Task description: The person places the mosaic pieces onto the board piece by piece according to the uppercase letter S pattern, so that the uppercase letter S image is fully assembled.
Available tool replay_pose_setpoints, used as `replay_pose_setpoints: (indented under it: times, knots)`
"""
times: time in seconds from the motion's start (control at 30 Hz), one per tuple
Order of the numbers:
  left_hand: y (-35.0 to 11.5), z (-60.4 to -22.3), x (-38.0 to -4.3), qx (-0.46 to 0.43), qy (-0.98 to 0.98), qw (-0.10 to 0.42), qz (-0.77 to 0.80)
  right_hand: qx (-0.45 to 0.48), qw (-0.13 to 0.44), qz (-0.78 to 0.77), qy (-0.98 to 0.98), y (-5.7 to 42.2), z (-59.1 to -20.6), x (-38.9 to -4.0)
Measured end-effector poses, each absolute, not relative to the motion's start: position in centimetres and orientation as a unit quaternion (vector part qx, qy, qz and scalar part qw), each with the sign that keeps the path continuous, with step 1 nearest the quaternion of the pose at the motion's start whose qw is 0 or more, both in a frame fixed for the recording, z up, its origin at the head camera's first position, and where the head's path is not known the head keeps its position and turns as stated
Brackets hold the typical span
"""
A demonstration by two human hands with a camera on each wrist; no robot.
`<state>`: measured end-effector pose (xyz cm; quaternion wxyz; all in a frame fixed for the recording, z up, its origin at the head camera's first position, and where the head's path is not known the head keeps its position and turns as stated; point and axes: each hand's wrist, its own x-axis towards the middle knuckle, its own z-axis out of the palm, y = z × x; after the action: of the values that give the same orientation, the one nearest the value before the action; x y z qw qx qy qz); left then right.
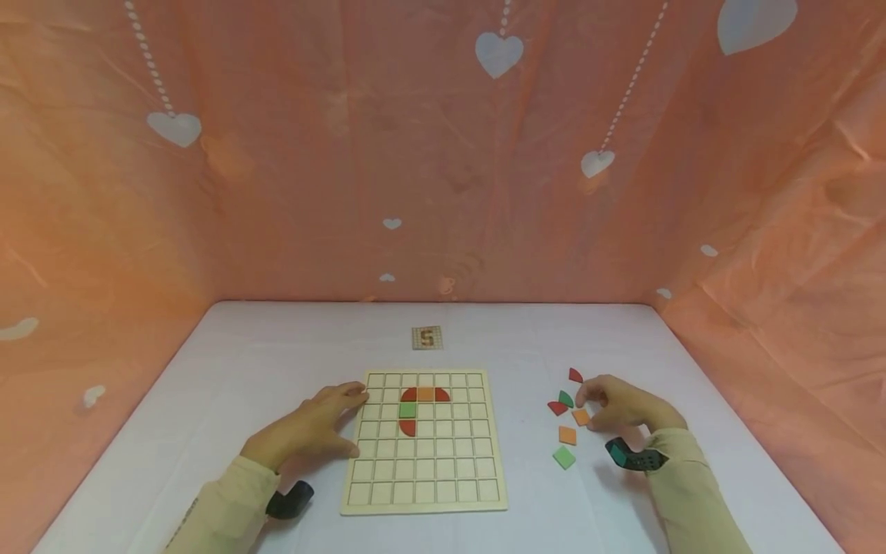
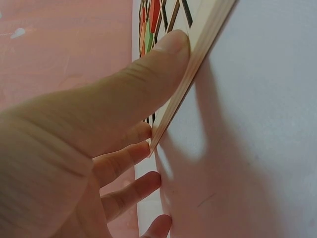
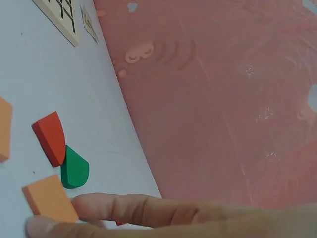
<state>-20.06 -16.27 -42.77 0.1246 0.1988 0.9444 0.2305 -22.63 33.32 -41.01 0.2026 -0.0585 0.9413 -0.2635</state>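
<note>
A square wooden grid board (image 1: 425, 500) lies on the table in the head view. Red quarter-round tiles, an orange square tile (image 1: 425, 394) and a green square tile (image 1: 408, 410) sit in its cells. My left hand (image 1: 311, 423) is at the board's left edge. Its thumb (image 2: 171, 44) touches the rim and the other fingers spread beside it. On the right, my right hand (image 1: 623, 404) pinches an orange square tile (image 3: 49, 198) between thumb and index finger. A green rounded tile (image 3: 74, 168) and a red quarter-round tile (image 3: 51, 139) lie close by.
Another orange square tile (image 1: 567, 435), a light green square tile (image 1: 564, 458) and a red tile (image 1: 575, 375) lie near the right hand. A small pattern card (image 1: 427, 338) lies behind the board. Orange cloth (image 1: 443, 192) with pale hearts surrounds the white table.
</note>
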Motion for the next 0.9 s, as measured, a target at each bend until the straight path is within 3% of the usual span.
replay_pose_setpoints:
  times: [0.23,0.73,0.9]
  knots:
    - [-16.3,-42.9,-20.0,0.194,0.944,0.128,0.235,-0.045,0.196,-0.259,0.945,33.4,-41.0,-22.7]
    - [-16.2,-42.7,-20.1,0.183,0.944,0.140,0.236,-0.120,0.174,-0.295,0.932,33.0,-39.4,-22.9]
    - [-16.2,-42.7,-20.1,0.186,0.945,0.137,0.230,-0.131,0.141,-0.292,0.937,32.4,-38.7,-22.6]
